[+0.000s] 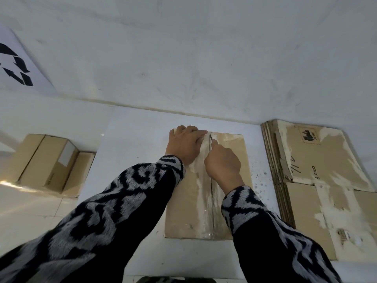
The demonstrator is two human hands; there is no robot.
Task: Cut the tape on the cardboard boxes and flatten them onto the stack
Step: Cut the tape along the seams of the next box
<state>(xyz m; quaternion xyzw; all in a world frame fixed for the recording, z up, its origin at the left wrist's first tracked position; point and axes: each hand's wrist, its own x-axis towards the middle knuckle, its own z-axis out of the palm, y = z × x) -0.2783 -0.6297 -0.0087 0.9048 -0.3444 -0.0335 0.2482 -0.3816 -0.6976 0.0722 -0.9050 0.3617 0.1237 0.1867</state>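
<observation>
At frame centre a taped box (206,186) lies on a white table (138,144), left hand (186,145) pressing its far edge, right hand (223,163) gripping a knife (211,138) whose blade could slip toward the bracing fingers.

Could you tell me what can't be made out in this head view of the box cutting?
- Cutter: only its tip shows; right hand hides the rest.
- Box far left corner: under left hand.
- Flattened stack: cut off by the right edge.
</observation>
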